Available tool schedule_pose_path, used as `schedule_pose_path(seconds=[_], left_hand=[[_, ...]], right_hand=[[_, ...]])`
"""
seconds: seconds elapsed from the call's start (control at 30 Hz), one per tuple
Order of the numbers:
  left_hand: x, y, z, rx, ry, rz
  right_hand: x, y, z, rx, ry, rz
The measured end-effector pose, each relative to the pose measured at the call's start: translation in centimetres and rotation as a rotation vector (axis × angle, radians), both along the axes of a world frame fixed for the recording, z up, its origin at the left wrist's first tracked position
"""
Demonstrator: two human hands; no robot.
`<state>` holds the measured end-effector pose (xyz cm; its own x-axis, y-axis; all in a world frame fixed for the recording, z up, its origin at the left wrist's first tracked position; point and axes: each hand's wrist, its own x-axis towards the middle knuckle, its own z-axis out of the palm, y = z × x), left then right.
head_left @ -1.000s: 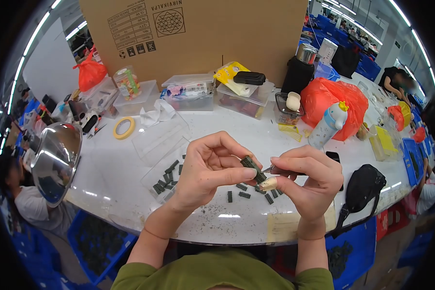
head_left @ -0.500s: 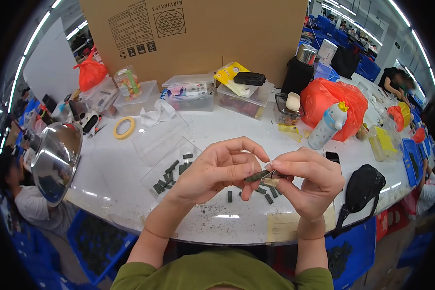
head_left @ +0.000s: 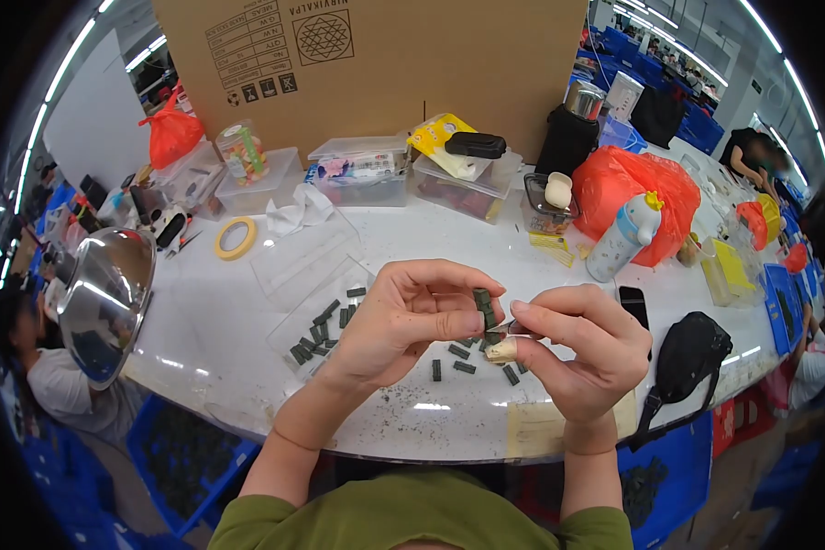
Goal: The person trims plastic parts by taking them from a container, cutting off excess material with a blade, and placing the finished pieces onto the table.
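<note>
Above the white table (head_left: 220, 367), my left hand (head_left: 408, 321) pinches a small dark green ridged piece (head_left: 484, 302) between thumb and fingers. My right hand (head_left: 585, 344) grips a thin metal blade (head_left: 500, 327), and its tip meets the piece's lower part. Pale tape (head_left: 501, 350) wraps my right thumb. Similar loose green pieces (head_left: 437, 370) lie on the table below my hands, some partly hidden by them. More of them (head_left: 319, 335) rest on a clear plastic sheet or lid to the left, next to my left wrist.
Dark crumbs (head_left: 394, 412) dot the table's front. A steel bowl (head_left: 110, 302) stands at left, near a tape roll (head_left: 236, 238). Clear boxes (head_left: 357, 183) line a tall carton (head_left: 431, 73). At right are a bottle (head_left: 619, 243), a phone (head_left: 633, 307) and a black pouch (head_left: 692, 357).
The green piece has turned in my left fingers from lying nearly flat to standing upright. The blade in my right hand stays close to it.
</note>
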<state>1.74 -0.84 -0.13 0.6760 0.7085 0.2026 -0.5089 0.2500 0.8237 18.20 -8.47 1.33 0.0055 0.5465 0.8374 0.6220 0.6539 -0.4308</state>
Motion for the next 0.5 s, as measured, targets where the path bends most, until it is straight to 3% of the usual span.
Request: schedule_pose_path(seconds=[0.5], left_hand=[[0.11, -0.46, 0.67, 0.002, 0.068, 0.022]], right_hand=[[-0.53, -0.24, 0.11, 0.016, -0.028, -0.065]])
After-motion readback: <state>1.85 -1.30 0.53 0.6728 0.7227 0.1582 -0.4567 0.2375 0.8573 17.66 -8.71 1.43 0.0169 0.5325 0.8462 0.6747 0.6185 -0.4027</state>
